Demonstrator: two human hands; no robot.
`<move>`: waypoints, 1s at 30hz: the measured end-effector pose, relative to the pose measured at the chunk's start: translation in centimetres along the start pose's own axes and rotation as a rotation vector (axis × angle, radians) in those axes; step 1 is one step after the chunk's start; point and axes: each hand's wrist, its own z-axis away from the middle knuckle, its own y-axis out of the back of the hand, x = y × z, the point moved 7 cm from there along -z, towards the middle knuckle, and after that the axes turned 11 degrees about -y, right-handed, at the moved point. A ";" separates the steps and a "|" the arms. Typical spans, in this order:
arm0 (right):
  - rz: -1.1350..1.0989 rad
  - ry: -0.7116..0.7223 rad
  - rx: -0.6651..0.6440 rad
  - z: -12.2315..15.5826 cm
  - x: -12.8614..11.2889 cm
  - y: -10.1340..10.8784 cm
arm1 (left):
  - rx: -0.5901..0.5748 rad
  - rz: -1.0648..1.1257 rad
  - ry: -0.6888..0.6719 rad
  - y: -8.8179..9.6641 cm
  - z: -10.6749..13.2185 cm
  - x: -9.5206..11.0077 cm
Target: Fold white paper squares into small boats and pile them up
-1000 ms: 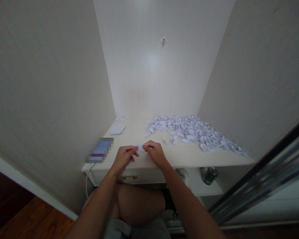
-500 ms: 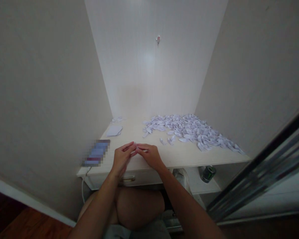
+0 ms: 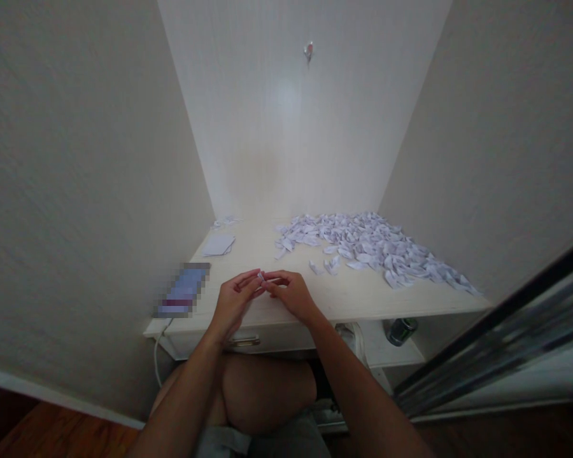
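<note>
A small piece of white folded paper [image 3: 261,277] is pinched between my two hands above the front of the white desk [image 3: 248,254]. My left hand [image 3: 236,299] grips it from the left, fingers closed at the tips. From the right, my right hand [image 3: 290,294] holds the same paper with thumb and fingers. Most of the piece is hidden by the fingertips. Beyond my hands to the right spreads a large heap of folded white paper pieces [image 3: 358,238]. A small stack of flat white paper sheets [image 3: 218,245] lies to the back left.
A phone-like device with a blurred screen [image 3: 184,289] lies at the left edge, a white cable [image 3: 157,356] hanging from it. Below the desktop are a drawer handle [image 3: 244,341] and a dark can [image 3: 401,331] on a shelf. Walls enclose the desk on the left, back and right.
My fingertips have shifted slightly around the paper, and more of its white edge shows between them. The view has tilted down a little.
</note>
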 end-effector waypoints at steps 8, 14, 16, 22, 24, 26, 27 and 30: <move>-0.017 -0.039 0.018 0.1 0.2 0.1 | 0.035 -0.093 -0.015 0.3 0.0 0.0; 0.129 -0.093 0.171 0.0 0.7 0.7 | -0.031 -0.487 -0.004 1.0 -0.6 -0.7; 0.255 -0.104 0.188 0.1 0.4 0.7 | -0.074 -0.725 -0.014 1.4 -1.3 -0.4; 1.038 0.173 0.057 0.1 -2.3 -0.7 | -0.151 -1.037 -0.037 1.4 -2.8 1.3; 1.166 0.287 -0.071 0.1 -2.4 -1.3 | -0.191 -1.159 -0.085 1.1 -2.9 1.7; 1.213 0.368 -0.153 -0.1 -2.3 -1.4 | -0.224 -1.259 -0.145 0.9 -2.8 1.9; 1.221 0.391 -0.165 -0.2 -2.1 -1.3 | -0.226 -1.285 -0.174 0.9 -2.7 1.9; 1.203 0.424 -0.171 -0.5 -1.7 -1.1 | -0.191 -1.299 -0.281 1.2 -2.1 2.0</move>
